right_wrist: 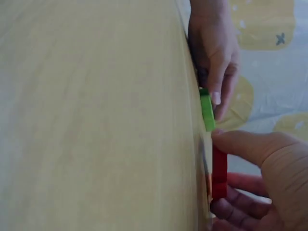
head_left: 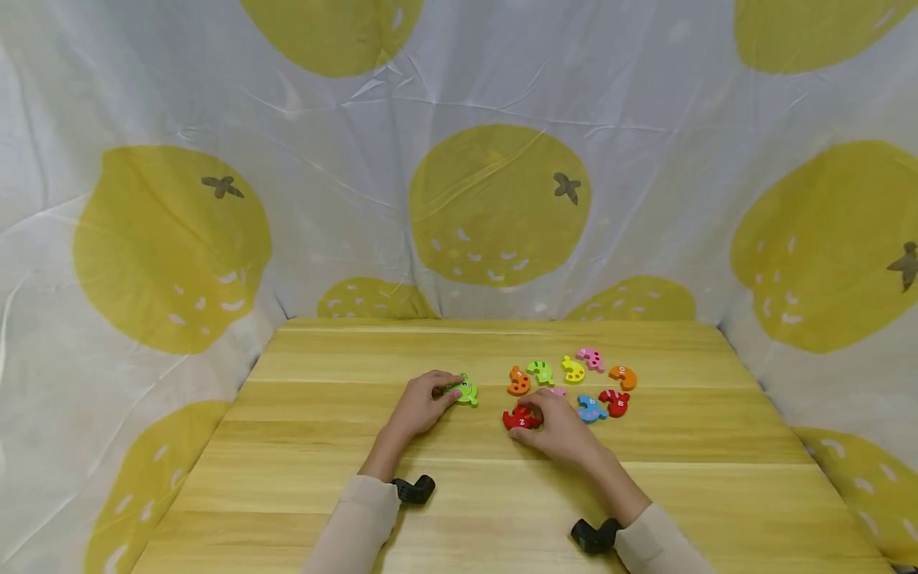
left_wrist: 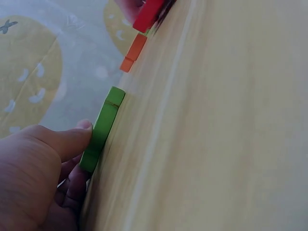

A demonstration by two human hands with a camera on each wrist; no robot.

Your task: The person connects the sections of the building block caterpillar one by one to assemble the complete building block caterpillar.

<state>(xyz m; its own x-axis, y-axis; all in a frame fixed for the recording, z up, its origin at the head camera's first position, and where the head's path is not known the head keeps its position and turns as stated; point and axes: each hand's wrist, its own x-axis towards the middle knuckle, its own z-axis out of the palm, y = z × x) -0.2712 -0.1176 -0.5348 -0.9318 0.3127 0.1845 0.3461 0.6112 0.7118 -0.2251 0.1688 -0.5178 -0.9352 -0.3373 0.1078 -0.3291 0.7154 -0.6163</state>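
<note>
Red piece (head_left: pixel 518 420), perhaps aloft, inside table (head_left: pixel 308 430) edges

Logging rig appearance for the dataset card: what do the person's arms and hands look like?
The left hand and right hand are bare, with no gloves. The left sleeve and right sleeve are plain light beige. A small, black, bent left wrist unit and a similar right wrist unit are worn. No cables show.
</note>
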